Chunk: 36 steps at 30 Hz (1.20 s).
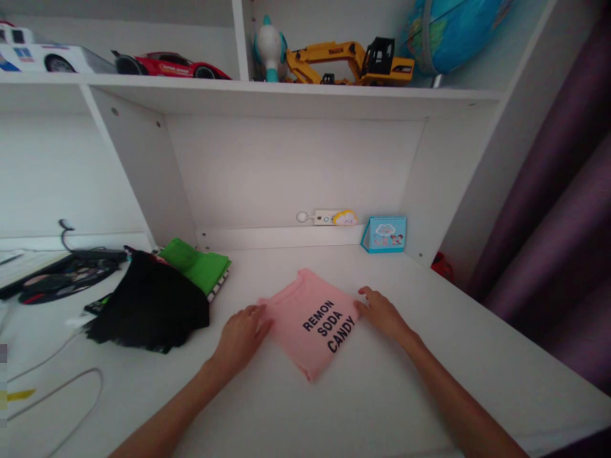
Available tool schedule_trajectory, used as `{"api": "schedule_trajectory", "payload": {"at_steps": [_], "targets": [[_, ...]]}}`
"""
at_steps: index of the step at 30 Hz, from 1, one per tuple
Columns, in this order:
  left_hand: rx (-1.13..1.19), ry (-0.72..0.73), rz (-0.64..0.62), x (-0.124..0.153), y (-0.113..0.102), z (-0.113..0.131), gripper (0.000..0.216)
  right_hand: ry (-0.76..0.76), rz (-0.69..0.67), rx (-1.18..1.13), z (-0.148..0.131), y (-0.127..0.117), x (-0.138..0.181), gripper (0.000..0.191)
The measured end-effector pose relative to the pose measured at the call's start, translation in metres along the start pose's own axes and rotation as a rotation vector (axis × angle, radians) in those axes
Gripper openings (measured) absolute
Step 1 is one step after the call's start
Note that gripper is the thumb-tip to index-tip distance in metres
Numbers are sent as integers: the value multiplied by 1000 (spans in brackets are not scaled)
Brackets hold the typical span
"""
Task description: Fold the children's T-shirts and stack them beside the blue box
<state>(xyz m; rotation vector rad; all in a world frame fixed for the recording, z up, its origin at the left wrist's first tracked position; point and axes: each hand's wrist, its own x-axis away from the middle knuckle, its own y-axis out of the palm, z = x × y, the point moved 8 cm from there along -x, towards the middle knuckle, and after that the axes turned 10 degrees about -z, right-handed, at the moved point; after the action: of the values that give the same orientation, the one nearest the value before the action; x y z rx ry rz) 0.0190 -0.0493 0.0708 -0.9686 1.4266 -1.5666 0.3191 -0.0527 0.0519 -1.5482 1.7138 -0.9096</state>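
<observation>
A pink T-shirt [298, 321] with the black words "REMON SODA CANDY" lies folded into a compact shape on the white desk, turned at an angle to me. Its collar edge points to the upper left. At its left corner, my left hand [242, 336] is closed with the fingertips and thumb on the cloth. My right hand [384, 315] has its fingers at the opposite corner, closed on the edge, with one finger raised off it. Parts of both grips are hidden by the fingers.
Left of the shirt lie a black garment [153, 305] and a folded green cloth [195, 264]. Farther left are a black hanger [65, 235] and a white cable [101, 381]. A blue desk calendar [387, 234] stands at the back right. Toys, including a yellow excavator [353, 60], line the shelf above.
</observation>
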Motion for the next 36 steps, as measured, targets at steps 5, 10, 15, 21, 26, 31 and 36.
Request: {"api": "schedule_trajectory", "payload": {"at_steps": [5, 10, 15, 21, 26, 31, 36], "targets": [[35, 17, -171, 3, 29, 22, 68, 10, -110, -50, 16, 25, -8, 24], [147, 156, -169, -38, 33, 4, 58, -99, -370, -135, 13, 31, 14, 19], [596, 8, 66, -86, 22, -39, 48, -119, -332, -100, 12, 10, -16, 11], [831, -204, 181, -119, 32, -69, 27, -26, -112, -124, 1, 16, -90, 24], [1020, -144, 222, -118, 36, -73, 23, 23, -44, -149, 0, 32, -113, 22], [1077, -122, 219, -119, 38, -74, 29, 27, -7, -147, 5, 33, -116, 18], [845, -96, 291, -111, 14, -47, 40, -30, 51, -55, -12, 25, -104, 33]]}}
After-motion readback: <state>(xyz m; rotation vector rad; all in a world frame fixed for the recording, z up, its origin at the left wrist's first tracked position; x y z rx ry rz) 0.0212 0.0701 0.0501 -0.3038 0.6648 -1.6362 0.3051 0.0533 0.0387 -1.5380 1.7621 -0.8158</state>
